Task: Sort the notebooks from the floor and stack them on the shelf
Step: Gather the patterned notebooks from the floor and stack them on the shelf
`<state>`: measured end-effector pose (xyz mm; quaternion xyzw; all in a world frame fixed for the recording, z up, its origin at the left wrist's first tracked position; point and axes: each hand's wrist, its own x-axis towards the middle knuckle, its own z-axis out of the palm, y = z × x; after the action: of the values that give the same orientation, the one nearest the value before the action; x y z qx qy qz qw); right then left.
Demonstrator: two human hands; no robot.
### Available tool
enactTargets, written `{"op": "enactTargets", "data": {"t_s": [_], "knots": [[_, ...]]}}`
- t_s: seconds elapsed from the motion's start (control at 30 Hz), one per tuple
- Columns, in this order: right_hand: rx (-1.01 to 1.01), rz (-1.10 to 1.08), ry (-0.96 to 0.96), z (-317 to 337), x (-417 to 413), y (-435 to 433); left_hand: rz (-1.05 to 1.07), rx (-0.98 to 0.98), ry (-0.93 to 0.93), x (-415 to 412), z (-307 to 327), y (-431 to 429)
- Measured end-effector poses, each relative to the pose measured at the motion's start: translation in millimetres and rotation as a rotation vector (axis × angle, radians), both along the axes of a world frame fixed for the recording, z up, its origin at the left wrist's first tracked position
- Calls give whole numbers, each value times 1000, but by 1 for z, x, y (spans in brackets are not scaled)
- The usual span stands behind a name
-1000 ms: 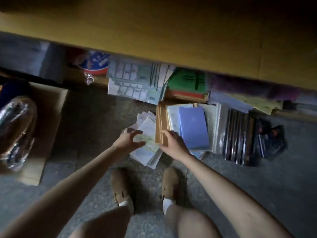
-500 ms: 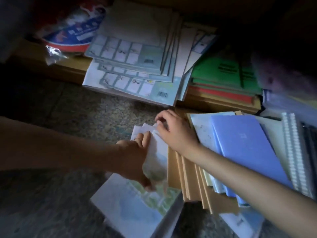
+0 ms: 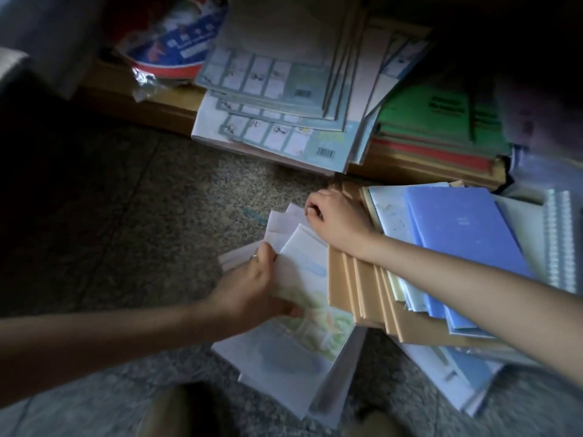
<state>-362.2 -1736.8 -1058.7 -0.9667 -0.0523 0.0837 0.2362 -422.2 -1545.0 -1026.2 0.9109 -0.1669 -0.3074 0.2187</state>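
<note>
Crouched over speckled floor (image 3: 126, 216), dim light. Gripping top pale notebook (image 3: 303, 272) with left hand (image 3: 252, 288): thumb flat on cover near its green print, fingers (image 3: 266, 252) curled round left edge, ring on one. Clamped, not spread. Underneath, fanned pale pile (image 3: 284, 364) lying on floor, corners sticking out at far end.

Reaching across tan stack (image 3: 356, 294) with right hand (image 3: 337, 222), forearm resting over it. Fingers (image 3: 312, 206) curled tight together, knuckles up, tips at far corner of pale pile just beside tan stack. Touching paper there; pinching or only pressing, cannot tell.

Tan stack touching pale pile on its right side, fanned. On top of it, paler covers, then blue notebook (image 3: 457, 234). Spiral pad (image 3: 558, 241) at far right.

Beyond, low wooden shelf (image 3: 142, 102) carrying grid books (image 3: 277, 127) overhanging its front edge, green books (image 3: 441, 121) over a red one to the right, printed bag (image 3: 170, 42) to the left.
</note>
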Motion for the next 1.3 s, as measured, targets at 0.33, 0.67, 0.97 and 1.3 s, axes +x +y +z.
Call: {"op": "enactTargets", "data": {"t_s": [0.33,0.67,0.97,1.3], "knots": [[-66,158,-45,12,-3,-1,65,-162,29,10,-9,26],[212,-19,31,47,-36,-1,77,-57,68,-3,-10,32],[287,-111,56,53,-63,1,99,-386,151,12,21,49],[1084,-353,-94,136,-49,30,430,-818,-180,64,188,89]]}}
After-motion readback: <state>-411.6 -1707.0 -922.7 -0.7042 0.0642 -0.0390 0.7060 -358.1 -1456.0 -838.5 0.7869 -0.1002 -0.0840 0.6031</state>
